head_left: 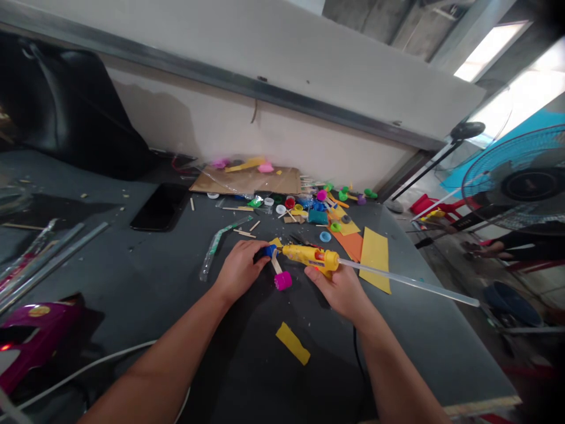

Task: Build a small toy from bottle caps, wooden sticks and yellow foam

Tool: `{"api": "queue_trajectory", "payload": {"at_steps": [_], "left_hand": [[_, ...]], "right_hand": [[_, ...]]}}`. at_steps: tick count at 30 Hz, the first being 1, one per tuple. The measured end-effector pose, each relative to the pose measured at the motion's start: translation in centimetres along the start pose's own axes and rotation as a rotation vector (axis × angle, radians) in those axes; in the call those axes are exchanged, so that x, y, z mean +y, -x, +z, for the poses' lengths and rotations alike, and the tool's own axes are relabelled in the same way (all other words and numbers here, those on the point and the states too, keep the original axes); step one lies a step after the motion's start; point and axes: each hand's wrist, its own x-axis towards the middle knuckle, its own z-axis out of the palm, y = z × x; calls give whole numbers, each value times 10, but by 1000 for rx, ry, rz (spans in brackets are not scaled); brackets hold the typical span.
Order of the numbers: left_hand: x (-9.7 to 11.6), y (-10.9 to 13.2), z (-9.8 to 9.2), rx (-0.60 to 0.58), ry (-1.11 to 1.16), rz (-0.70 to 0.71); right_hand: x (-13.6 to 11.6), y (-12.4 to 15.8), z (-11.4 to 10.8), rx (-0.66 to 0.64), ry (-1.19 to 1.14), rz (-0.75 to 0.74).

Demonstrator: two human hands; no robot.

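1. The left hand (241,268) has its fingers nearly closed, pinching a blue piece (268,251) at their tips, over the surface (238,353).
2. The right hand (344,291) has its fingers wrapped round the grip of a yellow glue gun (304,255).
3. The gun's long axis runs sideways, nozzle leftward, just beside the blue piece; whether they touch cannot be told.
4. A wooden stick (276,264) slants from the blue piece toward the person, ending at a magenta cap (283,281), nearer the left hand.
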Motion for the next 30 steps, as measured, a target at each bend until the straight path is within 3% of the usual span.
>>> {"api": "queue_trajectory", "payload": {"at_steps": [4,30], "left_hand": [[0,0,1,9,8,10],[-4,1,2,9,32,10]], "right_hand": [[-2,-1,2,4,10,-50],[1,0,1,6,-7,6]]}}
